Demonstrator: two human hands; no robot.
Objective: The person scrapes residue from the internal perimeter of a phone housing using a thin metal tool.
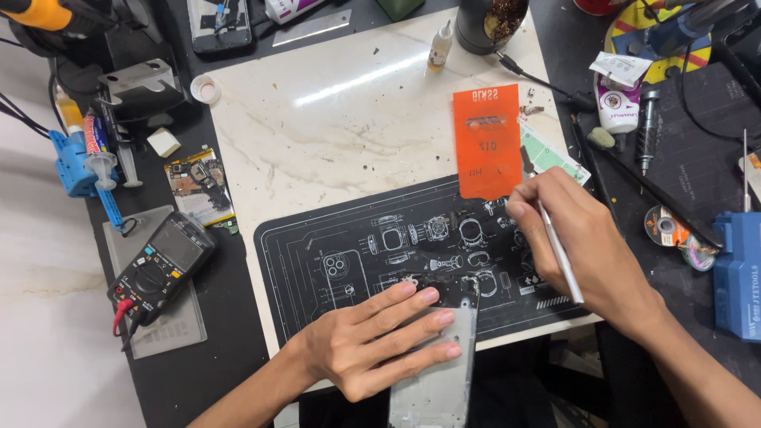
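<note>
My left hand (372, 341) lies flat, fingers spread, on a grey metal phone frame (437, 372) at the near edge of the bench. My right hand (587, 246) grips a thin silver tool (560, 252) like a pen, its tip up by an orange plastic card (487, 143). Both hands rest over a black work mat (349, 254) printed with white outlines of phone parts. The tool's tip is partly hidden by my fingers.
A white marble slab (349, 111) lies under the mat. At the left are a black multimeter (158, 265), an opened phone board (198, 186) and a blue holder (75, 162). At the right are solder spools (674, 230), a blue box (737, 277) and a white bottle (617, 103).
</note>
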